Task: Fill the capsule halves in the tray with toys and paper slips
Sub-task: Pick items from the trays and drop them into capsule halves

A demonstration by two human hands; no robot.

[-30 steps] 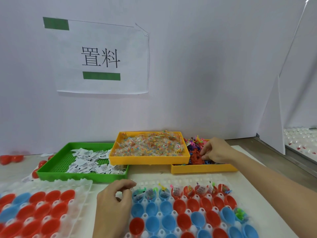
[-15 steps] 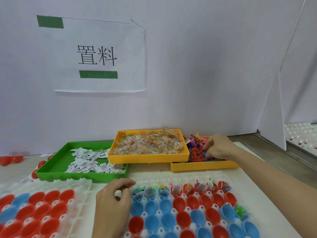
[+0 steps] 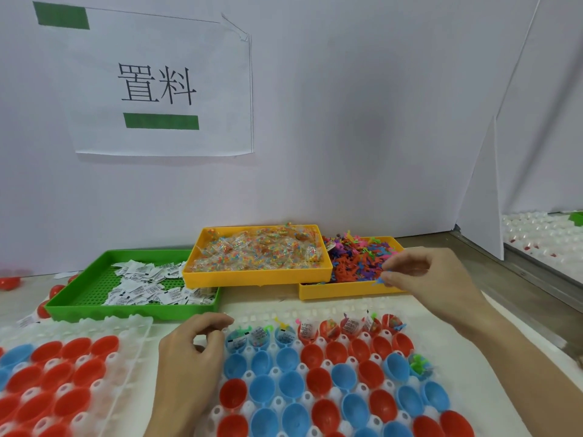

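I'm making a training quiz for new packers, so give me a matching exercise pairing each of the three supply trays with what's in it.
Trays:
1. green tray
2. raised yellow tray
3. lower yellow tray

Contents:
A. loose colourful plastic toys
B. white paper slips
C. clear packets of colourful beads

Pairs: 1-B, 2-C, 3-A
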